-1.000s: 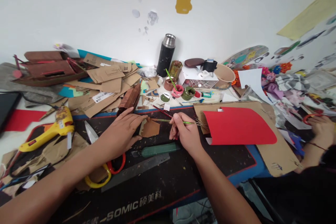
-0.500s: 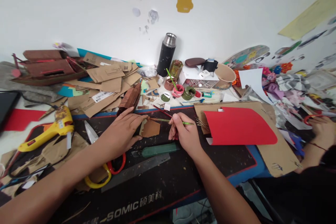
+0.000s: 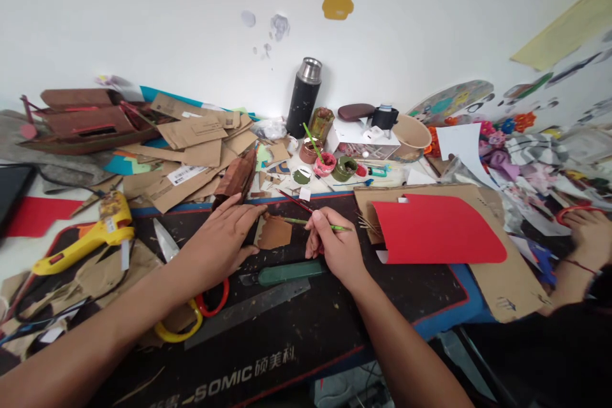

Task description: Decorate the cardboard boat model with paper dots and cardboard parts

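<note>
A small piece of cardboard, partly coated in brown paint, lies on the dark mat. My left hand holds it at its left edge, with the thumb below and the fingers above. In my right hand is a thin paintbrush with a green handle end. Its tip points left and reaches the cardboard's upper right corner. Just below lies a green utility knife. A dark red brush rests behind the cardboard, near the paint jars.
Open paint jars stand behind the mat, beside a black flask. Scissors and a ruler lie under and beside my left forearm. At left are a glue gun and cardboard scraps; at right, red paper and another person's hand.
The brush tip has moved right, from the cardboard's upper left edge to its upper right corner. My left hand has stayed almost in place.
</note>
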A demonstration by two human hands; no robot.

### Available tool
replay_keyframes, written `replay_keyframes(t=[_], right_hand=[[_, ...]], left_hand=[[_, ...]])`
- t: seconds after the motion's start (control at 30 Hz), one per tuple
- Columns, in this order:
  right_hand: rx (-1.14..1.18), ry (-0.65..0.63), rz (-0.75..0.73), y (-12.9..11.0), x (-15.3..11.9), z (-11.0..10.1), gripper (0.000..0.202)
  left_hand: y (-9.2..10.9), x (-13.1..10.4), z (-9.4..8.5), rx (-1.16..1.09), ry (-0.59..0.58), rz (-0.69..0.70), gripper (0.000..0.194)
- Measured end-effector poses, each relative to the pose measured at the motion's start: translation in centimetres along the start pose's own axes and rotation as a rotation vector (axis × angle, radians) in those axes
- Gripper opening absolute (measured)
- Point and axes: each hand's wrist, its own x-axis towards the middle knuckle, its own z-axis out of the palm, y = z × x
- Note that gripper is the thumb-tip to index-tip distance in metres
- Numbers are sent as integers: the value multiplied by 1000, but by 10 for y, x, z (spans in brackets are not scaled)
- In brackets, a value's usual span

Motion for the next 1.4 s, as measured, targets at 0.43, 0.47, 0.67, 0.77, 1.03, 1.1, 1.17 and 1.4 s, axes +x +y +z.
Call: replay_keyframes(t=[0.43,0.47,0.67,0.77,1.03,1.1,1.17,1.4], right_hand=[[12,-35,-1,-3,-3,-2,51],[12,-29,-6,-3,-2,-2,51],[-15,0,-25,-1,-2,-6,50],[-9,7,-25,0,-5,-11,49],[15,9,-29,4,-7,-15,49],[19,10,-32,5,-6,-14,48],[19,10,-34,5,-5,-14,48],[35,13,-36,5,-5,-14,48]], left_hand=[[-1,4,-2,-13,-22,2,54],[-1,4,-2,-21,-23,1,51],[1,8,-5,-43,-34,-35,28],[2,9,-6,-72,-25,-48,23],[14,4,-27,43,-3,40,31],[15,0,-29,94,-14,62,33],[14,-4,-27,114,-14,70,31],[9,-8,-18,130,-5,100,29]])
